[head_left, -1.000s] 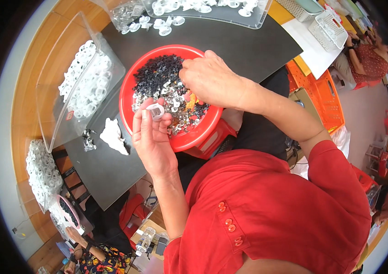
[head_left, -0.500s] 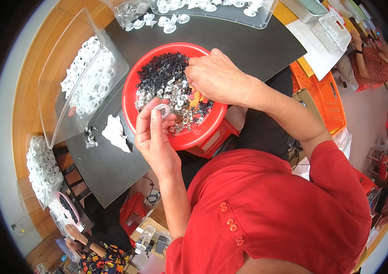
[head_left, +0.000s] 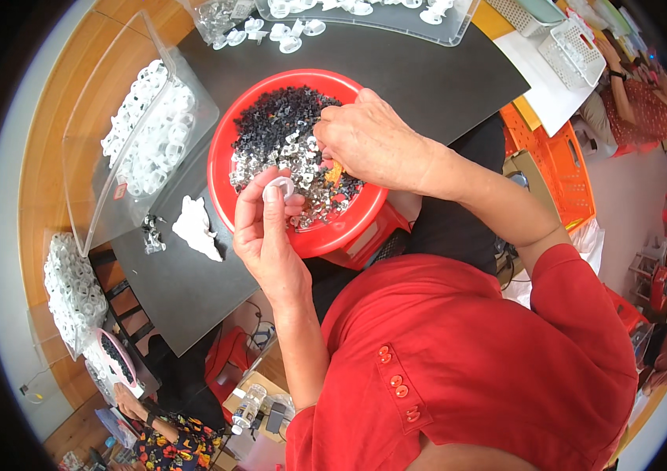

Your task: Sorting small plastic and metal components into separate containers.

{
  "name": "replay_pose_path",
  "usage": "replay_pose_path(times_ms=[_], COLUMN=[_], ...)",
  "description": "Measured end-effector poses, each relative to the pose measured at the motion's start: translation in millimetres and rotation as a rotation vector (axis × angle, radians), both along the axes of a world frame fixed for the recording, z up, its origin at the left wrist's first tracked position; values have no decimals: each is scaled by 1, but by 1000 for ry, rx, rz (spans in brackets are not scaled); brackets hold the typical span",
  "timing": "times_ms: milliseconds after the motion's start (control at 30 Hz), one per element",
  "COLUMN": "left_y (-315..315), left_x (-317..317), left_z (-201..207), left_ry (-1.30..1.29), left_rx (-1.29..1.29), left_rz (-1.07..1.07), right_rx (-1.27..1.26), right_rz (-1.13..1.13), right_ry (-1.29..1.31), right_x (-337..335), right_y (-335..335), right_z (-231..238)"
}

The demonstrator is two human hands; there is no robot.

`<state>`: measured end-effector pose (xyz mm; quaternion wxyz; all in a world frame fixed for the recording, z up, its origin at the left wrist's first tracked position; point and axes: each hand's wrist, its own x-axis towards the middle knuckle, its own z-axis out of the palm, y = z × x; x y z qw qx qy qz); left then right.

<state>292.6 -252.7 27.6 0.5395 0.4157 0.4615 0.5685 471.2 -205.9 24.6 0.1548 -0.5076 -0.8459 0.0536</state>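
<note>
A red round basin stands in front of me, filled with small black pieces and small shiny metal pieces. Some orange and red bits lie among them at the right. Over the basin's near left rim, my left hand pinches a small white plastic ring between thumb and fingers. My right hand reaches over the right side of the basin with its fingers curled together. Its fingertips point down at the pieces, and whatever they hold is hidden.
Left of the basin, a clear bin holds many white plastic parts. A crumpled white cloth lies on the dark table. Another clear tray stands at the back. An orange crate is at the right, and other people sit nearby.
My right hand has shifted slightly left and down over the basin. My left hand still pinches the white ring, which has turned a little.
</note>
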Motion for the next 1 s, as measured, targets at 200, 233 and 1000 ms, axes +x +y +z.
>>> replay_pose_path(times_ms=[200,233,1000], left_y=[1,0,1], left_x=[0,-1,15], left_z=[-1,-1,5], left_ry=[-2,-1,319], left_rx=[4,3,206], left_rz=[-1,-1,18], right_rx=[23,63,-882], right_rz=[-25,12,37], right_ry=[135,173,1220], right_x=[2,2,9], right_y=[-3,-3,-8], right_z=[4,3,26])
